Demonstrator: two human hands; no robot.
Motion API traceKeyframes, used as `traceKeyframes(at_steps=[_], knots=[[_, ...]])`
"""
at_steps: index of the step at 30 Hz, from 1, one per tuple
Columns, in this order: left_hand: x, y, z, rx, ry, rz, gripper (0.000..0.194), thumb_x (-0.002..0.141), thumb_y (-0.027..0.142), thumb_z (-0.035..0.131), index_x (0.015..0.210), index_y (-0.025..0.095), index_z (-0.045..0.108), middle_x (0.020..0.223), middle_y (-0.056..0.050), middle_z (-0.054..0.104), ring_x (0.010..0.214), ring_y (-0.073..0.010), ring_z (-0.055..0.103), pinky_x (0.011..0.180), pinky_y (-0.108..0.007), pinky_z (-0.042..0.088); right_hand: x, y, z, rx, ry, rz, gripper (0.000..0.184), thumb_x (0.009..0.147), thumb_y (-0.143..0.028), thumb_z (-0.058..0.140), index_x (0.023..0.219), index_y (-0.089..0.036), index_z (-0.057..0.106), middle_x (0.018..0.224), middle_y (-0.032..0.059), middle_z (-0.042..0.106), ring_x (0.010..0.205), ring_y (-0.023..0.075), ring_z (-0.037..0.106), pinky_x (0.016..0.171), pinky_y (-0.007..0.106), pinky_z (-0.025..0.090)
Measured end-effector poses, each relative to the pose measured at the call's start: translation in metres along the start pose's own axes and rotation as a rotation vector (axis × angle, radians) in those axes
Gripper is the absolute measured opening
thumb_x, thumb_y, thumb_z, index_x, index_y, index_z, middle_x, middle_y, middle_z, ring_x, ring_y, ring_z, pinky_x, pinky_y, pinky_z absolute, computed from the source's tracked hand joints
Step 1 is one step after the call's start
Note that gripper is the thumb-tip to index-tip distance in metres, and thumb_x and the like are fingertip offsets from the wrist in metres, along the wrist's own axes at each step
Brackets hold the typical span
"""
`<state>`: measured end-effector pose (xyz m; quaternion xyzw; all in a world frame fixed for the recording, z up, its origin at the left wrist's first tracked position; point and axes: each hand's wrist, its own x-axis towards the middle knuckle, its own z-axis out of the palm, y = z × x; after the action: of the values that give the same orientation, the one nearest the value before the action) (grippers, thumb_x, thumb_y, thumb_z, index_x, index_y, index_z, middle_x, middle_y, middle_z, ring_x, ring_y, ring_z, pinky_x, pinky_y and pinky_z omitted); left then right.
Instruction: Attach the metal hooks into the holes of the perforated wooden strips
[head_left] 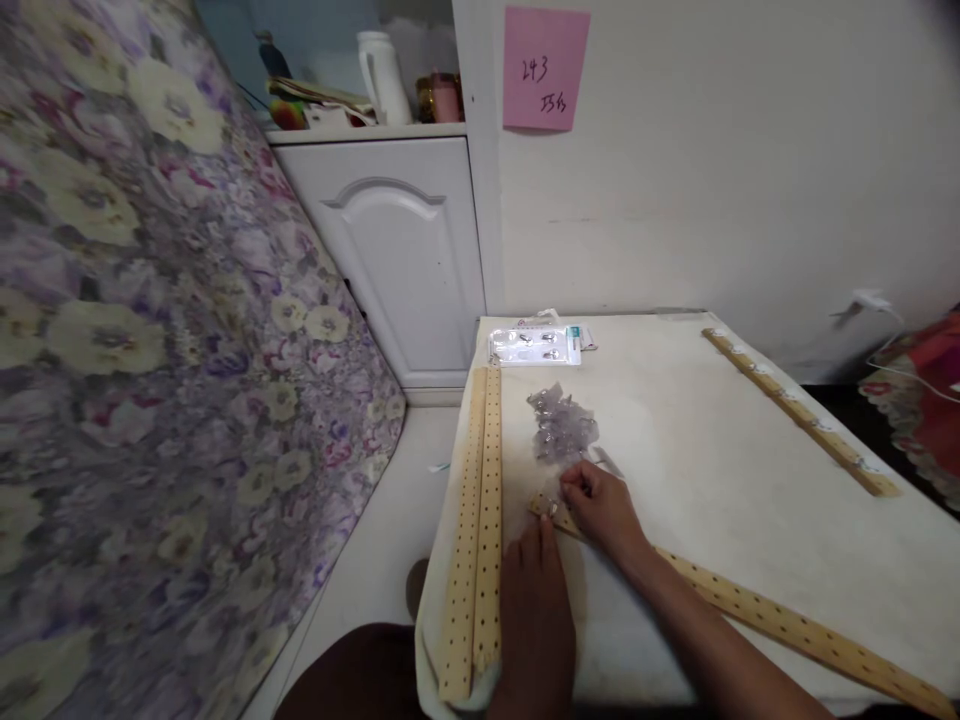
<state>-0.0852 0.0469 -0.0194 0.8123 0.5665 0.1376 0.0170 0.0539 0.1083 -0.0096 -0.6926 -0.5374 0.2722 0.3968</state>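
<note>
A long tan strip with rows of holes (757, 605) lies slantwise over the table, its far end between my hands. On that end sits a small clear plastic piece with a shiny part (553, 505). My left hand (536, 590) reaches up from below, fingertips pressed together at the strip's end. Bent over the same end, my right hand (604, 505) is closed in a pinch by the clear piece; what its fingertips grip is hidden. Just beyond is a pile of small clear packets with shiny bits (562, 425).
Two more perforated strips (487, 500) lie along the table's left edge. A blister pack with metal pieces (532, 346) is at the back. Another strip bearing several clear pieces (802, 415) lies at right. A floral curtain (187, 350) hangs left of the white table (675, 400).
</note>
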Motion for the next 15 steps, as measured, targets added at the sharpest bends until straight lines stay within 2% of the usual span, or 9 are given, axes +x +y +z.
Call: traceKeyframes(at_steps=[9, 15], knots=[[0.0003, 0.0012, 0.0002, 0.032, 0.022, 0.015, 0.054, 0.078, -0.005, 0.035, 0.13, 0.008, 0.046, 0.114, -0.015, 0.059, 0.099, -0.025, 0.054, 0.084, -0.042, 0.048, -0.0024, 0.0017, 0.0013, 0.013, 0.005, -0.002, 0.012, 0.073, -0.027, 0.052, 0.072, -0.022, 0.062, 0.064, -0.0016, 0.064, 0.061, 0.017, 0.058, 0.057, 0.027, 0.041], [-0.0002, 0.0014, 0.0031, 0.044, 0.064, 0.019, 0.051, 0.079, -0.004, 0.036, 0.127, 0.008, 0.048, 0.11, -0.014, 0.059, 0.095, -0.0241, 0.054, 0.081, -0.042, 0.049, -0.0078, -0.0015, -0.0017, -0.061, -0.012, -0.035, 0.016, 0.071, -0.032, 0.058, 0.082, -0.022, 0.065, 0.076, 0.0007, 0.067, 0.065, 0.0174, 0.058, 0.06, 0.028, 0.041]])
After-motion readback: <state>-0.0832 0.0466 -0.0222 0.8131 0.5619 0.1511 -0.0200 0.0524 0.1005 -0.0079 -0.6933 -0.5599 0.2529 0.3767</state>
